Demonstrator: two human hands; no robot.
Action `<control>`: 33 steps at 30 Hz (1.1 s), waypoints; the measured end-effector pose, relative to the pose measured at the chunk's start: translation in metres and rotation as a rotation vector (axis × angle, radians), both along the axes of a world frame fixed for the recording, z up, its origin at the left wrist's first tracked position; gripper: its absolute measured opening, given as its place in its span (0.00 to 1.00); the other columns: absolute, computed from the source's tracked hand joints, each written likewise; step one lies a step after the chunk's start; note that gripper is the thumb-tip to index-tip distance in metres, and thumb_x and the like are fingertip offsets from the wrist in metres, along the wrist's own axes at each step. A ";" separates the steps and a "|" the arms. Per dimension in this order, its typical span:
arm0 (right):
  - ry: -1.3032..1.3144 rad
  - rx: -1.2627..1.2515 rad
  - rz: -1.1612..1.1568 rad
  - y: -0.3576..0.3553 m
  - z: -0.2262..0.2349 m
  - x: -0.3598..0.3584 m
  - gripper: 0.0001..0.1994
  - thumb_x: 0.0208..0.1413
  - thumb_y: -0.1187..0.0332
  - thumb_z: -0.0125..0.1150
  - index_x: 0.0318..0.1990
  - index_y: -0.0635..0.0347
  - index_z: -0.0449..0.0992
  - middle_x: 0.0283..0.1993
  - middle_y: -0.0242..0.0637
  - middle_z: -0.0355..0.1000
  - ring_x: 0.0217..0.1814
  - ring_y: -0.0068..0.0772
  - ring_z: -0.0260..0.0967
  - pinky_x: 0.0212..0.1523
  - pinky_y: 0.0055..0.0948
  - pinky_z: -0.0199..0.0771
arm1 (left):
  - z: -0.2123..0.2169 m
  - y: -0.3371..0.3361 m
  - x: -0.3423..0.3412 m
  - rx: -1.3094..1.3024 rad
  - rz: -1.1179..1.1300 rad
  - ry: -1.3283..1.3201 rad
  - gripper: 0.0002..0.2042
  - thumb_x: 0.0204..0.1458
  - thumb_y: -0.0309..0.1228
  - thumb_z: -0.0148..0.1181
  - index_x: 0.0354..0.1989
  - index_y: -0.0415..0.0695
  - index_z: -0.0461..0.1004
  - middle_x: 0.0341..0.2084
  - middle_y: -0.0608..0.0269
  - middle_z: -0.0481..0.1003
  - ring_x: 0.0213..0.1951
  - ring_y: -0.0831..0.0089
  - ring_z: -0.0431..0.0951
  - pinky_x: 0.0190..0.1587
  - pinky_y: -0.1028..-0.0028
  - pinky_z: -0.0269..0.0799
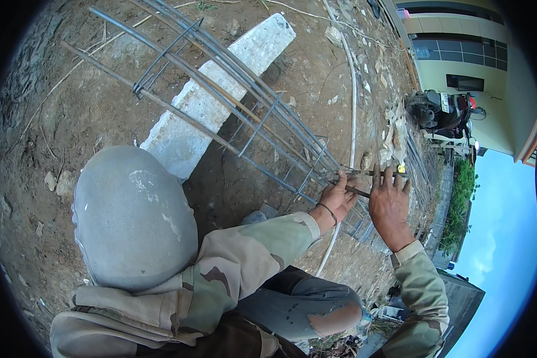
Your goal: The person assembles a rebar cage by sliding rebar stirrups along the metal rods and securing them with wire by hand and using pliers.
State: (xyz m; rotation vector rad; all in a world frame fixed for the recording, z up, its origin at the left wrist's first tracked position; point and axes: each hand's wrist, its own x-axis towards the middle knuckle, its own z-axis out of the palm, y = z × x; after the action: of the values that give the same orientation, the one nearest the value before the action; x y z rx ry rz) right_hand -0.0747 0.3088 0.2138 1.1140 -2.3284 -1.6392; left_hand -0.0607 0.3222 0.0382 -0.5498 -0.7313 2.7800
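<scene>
The metal cage point(232, 89) is a long frame of thin steel bars with square rings around them, and it lies tilted over the dirt, resting across a pale concrete block point(221, 89). Several rings already sit on the bars along its length, so that part looks done. The work now is at the near end of the cage, where both hands meet. The left hand point(339, 200) is closed around a bar and a ring at that spot. The right hand point(389, 203) is just beside it, fingers curled over a thin dark tool point(358, 191) that pokes toward the joint. I cannot tell if a wire is there; it is too small to see. It looks like this joint is not finished yet, and more bars run on past the hands. The person's knees in gray pants point(134, 218) are below. A white hose point(352, 107) runs across the dirt, and a motorbike point(441, 110) is parked well apart, near a green building point(465, 53).
</scene>
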 end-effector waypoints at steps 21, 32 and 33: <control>-0.038 0.042 0.251 -0.041 -0.007 0.018 0.23 0.58 0.69 0.55 0.59 0.72 0.72 0.49 0.48 0.67 0.48 0.44 0.66 0.50 0.41 0.64 | -0.029 -0.006 -0.003 0.161 0.122 0.060 0.19 0.62 0.56 0.54 0.47 0.54 0.73 0.39 0.74 0.77 0.43 0.75 0.75 0.48 0.66 0.73; -0.091 -0.011 0.189 -0.037 -0.002 0.010 0.13 0.56 0.69 0.56 0.44 0.68 0.77 0.37 0.43 0.69 0.42 0.43 0.68 0.45 0.44 0.64 | -0.022 -0.013 0.000 0.142 0.133 0.074 0.20 0.61 0.56 0.55 0.43 0.52 0.72 0.38 0.71 0.77 0.45 0.72 0.74 0.49 0.64 0.73; -0.103 -0.023 0.184 -0.036 -0.001 0.007 0.11 0.56 0.68 0.56 0.41 0.67 0.77 0.36 0.42 0.69 0.42 0.43 0.68 0.45 0.45 0.64 | -0.022 -0.014 -0.001 0.153 0.092 0.064 0.20 0.61 0.57 0.55 0.46 0.53 0.72 0.37 0.71 0.77 0.45 0.72 0.74 0.49 0.65 0.73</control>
State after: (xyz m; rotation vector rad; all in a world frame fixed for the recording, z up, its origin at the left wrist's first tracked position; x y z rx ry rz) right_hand -0.0673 0.2732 0.2128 1.3920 -2.2196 -1.5211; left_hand -0.0614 0.3085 0.0163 -0.4056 -0.9676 2.7787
